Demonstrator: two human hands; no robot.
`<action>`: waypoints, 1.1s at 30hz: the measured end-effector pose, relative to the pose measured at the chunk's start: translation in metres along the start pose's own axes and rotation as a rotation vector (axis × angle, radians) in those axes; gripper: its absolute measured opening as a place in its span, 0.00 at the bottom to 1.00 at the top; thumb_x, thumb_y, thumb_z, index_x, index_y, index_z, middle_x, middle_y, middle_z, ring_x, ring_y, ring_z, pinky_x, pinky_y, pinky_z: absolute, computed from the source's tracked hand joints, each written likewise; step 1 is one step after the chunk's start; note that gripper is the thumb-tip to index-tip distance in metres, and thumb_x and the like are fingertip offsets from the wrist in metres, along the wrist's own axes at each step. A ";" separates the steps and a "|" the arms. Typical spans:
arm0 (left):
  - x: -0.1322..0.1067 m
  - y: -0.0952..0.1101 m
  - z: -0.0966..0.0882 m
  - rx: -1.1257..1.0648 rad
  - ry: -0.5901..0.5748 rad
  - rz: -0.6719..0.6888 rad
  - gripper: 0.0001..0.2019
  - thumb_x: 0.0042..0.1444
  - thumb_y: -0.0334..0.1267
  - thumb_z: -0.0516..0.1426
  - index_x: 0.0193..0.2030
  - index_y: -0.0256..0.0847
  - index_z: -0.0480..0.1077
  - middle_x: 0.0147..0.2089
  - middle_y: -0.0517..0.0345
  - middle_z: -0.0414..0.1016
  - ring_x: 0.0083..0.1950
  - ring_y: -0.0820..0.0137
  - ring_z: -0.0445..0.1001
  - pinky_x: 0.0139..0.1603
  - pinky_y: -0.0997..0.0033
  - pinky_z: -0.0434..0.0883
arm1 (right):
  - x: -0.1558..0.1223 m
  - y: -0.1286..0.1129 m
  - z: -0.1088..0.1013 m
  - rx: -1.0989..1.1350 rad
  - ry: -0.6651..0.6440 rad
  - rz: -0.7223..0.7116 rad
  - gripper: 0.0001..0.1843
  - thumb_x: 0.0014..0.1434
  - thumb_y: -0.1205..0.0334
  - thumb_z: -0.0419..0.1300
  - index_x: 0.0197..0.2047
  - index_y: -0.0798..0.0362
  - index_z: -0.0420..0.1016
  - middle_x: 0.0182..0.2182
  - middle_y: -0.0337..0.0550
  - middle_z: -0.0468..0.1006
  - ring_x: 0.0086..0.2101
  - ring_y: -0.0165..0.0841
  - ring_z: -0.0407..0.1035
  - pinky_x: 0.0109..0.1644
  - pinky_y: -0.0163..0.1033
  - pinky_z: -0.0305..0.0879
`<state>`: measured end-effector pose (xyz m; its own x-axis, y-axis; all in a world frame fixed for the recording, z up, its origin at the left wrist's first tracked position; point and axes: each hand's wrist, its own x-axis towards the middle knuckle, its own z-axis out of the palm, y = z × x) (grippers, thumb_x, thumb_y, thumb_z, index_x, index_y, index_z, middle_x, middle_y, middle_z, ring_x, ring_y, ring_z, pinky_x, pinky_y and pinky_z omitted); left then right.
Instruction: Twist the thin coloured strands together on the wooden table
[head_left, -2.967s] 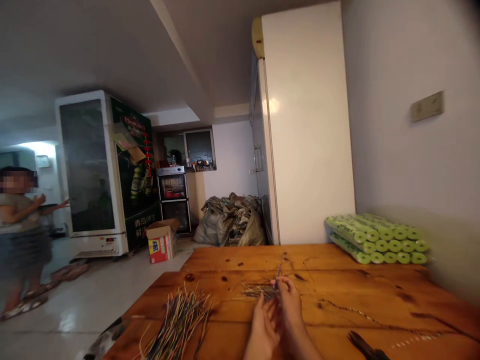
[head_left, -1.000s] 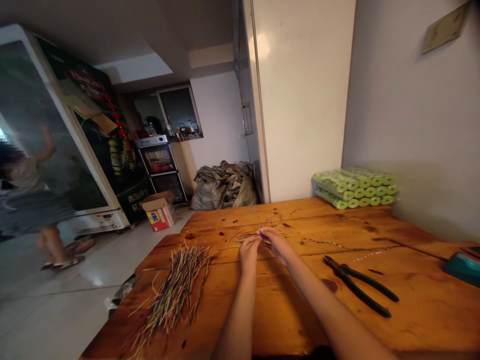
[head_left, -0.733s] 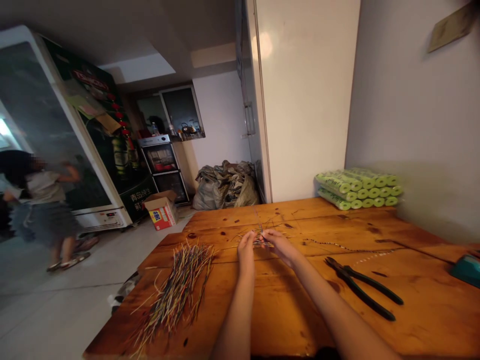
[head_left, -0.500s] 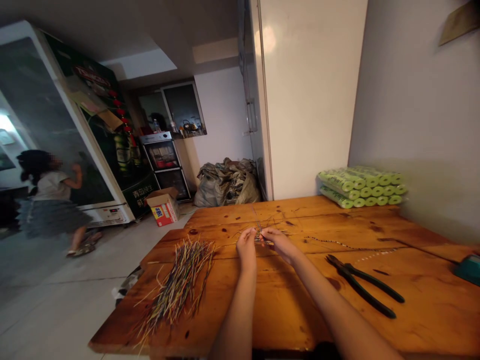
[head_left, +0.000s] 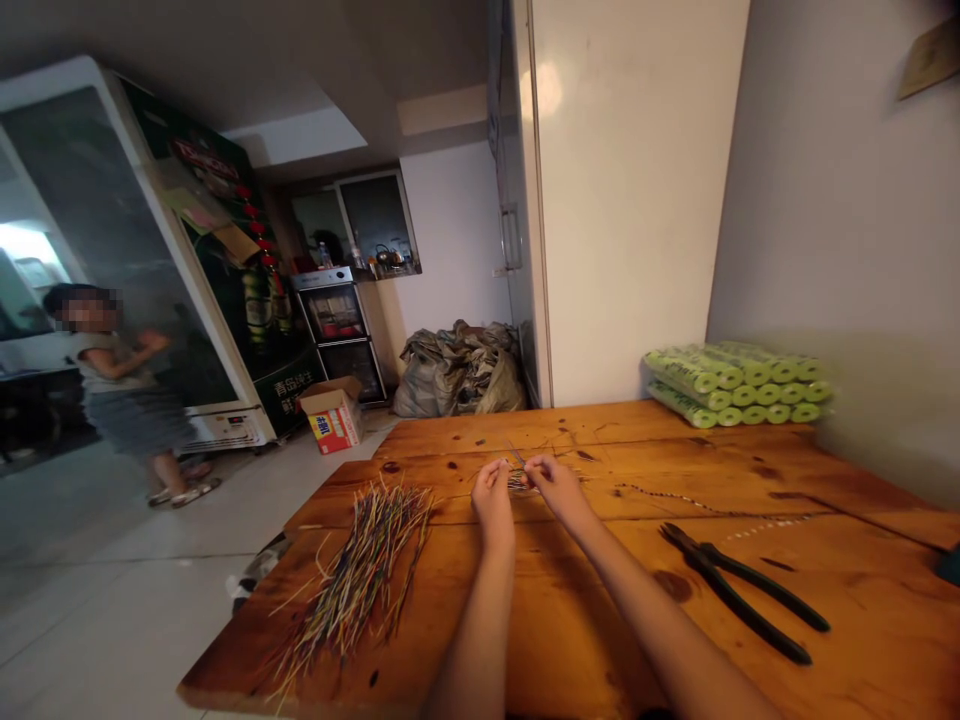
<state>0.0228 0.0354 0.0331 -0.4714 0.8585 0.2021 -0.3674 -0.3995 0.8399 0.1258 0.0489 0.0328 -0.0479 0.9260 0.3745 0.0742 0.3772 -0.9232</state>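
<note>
Over the middle of the wooden table (head_left: pixel 585 590), my left hand (head_left: pixel 493 490) and my right hand (head_left: pixel 553 482) are close together with fingers pinched. A thin dark wire (head_left: pixel 515 453) sticks up between them, its lower end at my right fingertips. What the left fingertips hold is too small to make out. Behind and between the hands lies a small pile of thin wires (head_left: pixel 517 480), partly hidden by them. To the left is a large loose bundle of multicoloured wires (head_left: pixel 367 560). Pliers with dark green handles (head_left: pixel 742 590) lie to the right, jaws pointing away from me.
A beaded-looking strand (head_left: pixel 690 498) lies right of my hands. Stacked green-wrapped rolls (head_left: pixel 739 385) stand at the table's back right, by the wall. Beyond the table are sacks (head_left: pixel 461 370), a cardboard box (head_left: pixel 334 415), and a person (head_left: pixel 124 390) beside a tall fridge (head_left: pixel 172 270).
The view has shifted slightly. The wire between my hands now leans to the left and shows less length. The person at the left has turned and stands with both arms raised in front.
</note>
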 end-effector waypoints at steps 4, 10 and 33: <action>0.002 0.001 -0.003 -0.015 0.020 -0.029 0.11 0.40 0.40 0.61 0.29 0.35 0.71 0.26 0.59 0.72 0.28 0.74 0.69 0.32 0.74 0.64 | -0.003 -0.002 0.001 -0.026 -0.062 -0.011 0.09 0.47 0.53 0.56 0.27 0.50 0.69 0.21 0.38 0.75 0.24 0.33 0.68 0.33 0.38 0.63; 0.003 0.002 -0.006 -0.029 0.005 -0.058 0.13 0.40 0.42 0.61 0.31 0.36 0.72 0.27 0.59 0.72 0.29 0.74 0.69 0.31 0.76 0.63 | -0.003 -0.004 0.006 0.031 -0.061 0.018 0.09 0.46 0.53 0.56 0.26 0.50 0.68 0.20 0.37 0.73 0.22 0.31 0.65 0.30 0.37 0.61; -0.005 0.008 0.000 -0.152 -0.074 -0.152 0.15 0.37 0.42 0.65 0.32 0.35 0.74 0.30 0.57 0.74 0.29 0.75 0.70 0.34 0.75 0.66 | -0.003 -0.013 -0.002 0.192 -0.029 0.103 0.14 0.40 0.49 0.62 0.24 0.51 0.69 0.19 0.36 0.69 0.22 0.30 0.62 0.29 0.37 0.59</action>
<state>0.0219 0.0275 0.0387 -0.3434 0.9316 0.1195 -0.5495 -0.3025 0.7788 0.1268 0.0414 0.0435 -0.0784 0.9577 0.2769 -0.1110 0.2677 -0.9571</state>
